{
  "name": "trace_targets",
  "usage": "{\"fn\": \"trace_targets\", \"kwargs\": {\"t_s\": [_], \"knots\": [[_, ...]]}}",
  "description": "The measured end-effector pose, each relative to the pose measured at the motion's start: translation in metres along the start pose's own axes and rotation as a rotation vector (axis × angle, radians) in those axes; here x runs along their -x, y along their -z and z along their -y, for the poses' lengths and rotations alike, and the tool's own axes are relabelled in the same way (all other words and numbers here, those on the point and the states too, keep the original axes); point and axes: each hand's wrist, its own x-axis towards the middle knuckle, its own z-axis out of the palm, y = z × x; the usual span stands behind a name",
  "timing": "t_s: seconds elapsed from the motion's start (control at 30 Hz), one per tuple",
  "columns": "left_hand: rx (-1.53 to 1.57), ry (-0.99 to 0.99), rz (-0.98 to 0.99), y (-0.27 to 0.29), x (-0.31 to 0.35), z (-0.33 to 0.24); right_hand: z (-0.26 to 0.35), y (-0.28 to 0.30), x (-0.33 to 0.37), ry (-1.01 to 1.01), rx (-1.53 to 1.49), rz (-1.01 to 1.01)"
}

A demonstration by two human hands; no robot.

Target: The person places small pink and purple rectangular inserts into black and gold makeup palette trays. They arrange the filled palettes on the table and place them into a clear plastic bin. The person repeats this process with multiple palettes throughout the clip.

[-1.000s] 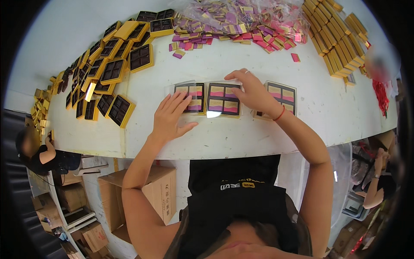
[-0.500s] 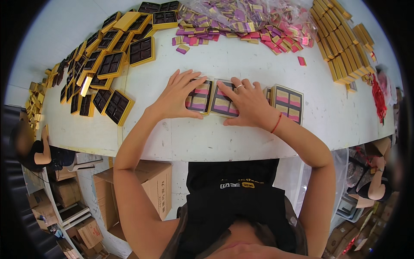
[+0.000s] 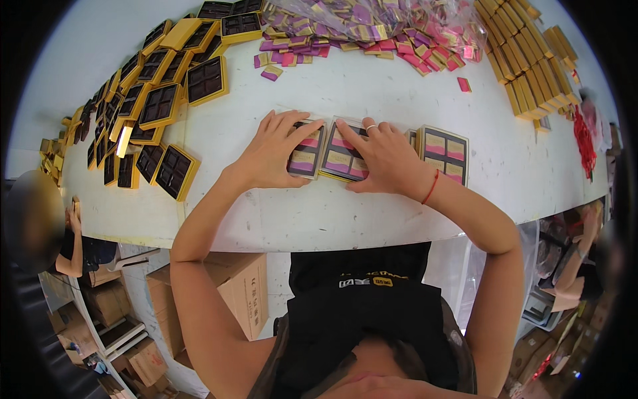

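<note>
Two small square boxes lie side by side on the table, each with four pink-and-gold wrapped pieces in a dark tray. My left hand point(image 3: 271, 150) grips the left box point(image 3: 307, 158), thumb at its near edge and fingers at its far edge. My right hand point(image 3: 389, 156) grips the middle box point(image 3: 337, 159), index finger across its top and thumb by its near edge; the hand hides its right part. The two boxes nearly touch. Right of my right hand sits another filled box point(image 3: 444, 149), with part of one more showing beside it.
Gold boxes with bare dark trays point(image 3: 159, 106) are heaped at the left. A pile of small wrapped pieces point(image 3: 345, 40), partly under clear plastic, lies at the back. Closed gold boxes point(image 3: 531, 73) are stacked back right, near red cords point(image 3: 586, 143). People work at both sides.
Both hands keep their hold on the two boxes, whose near ends have come slightly apart. The view has shifted a little. The people at both sides have moved their arms.
</note>
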Motion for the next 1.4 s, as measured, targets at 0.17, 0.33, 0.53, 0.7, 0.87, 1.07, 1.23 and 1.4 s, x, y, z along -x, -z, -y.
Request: {"fn": "trace_targets", "kwargs": {"t_s": [0.17,0.33,0.53,0.7,0.87,1.07,1.23,1.4], "knots": [[-0.062,0.016,-0.005,-0.01,0.002,0.0,0.013,-0.012,0.008,-0.019,0.222,-0.077],[-0.161,0.132,-0.087,-0.025,0.012,-0.007,0.019,-0.011,0.012,-0.023,0.229,-0.008],[-0.114,0.075,-0.06,-0.016,0.009,-0.006,0.003,-0.01,0.009,0.081,0.138,0.013],[0.614,0.126,-0.38,-0.034,0.017,0.032,-0.015,0.04,-0.018,0.049,-0.15,-0.047],[1.404,0.473,-0.607,-0.03,0.032,0.026,0.03,0.025,-0.048,0.205,-0.212,-0.378],[1.257,0.494,-0.427,-0.041,0.034,0.004,0.044,0.004,-0.029,0.148,-0.129,-0.358],[1.467,0.503,-0.448,-0.046,0.016,-0.02,-0.042,0.022,0.096,-0.374,-0.786,-0.719],[1.482,0.422,-0.374,-0.071,-0.046,-0.102,-0.043,-0.042,0.142,-0.531,-1.227,-0.663]]}}
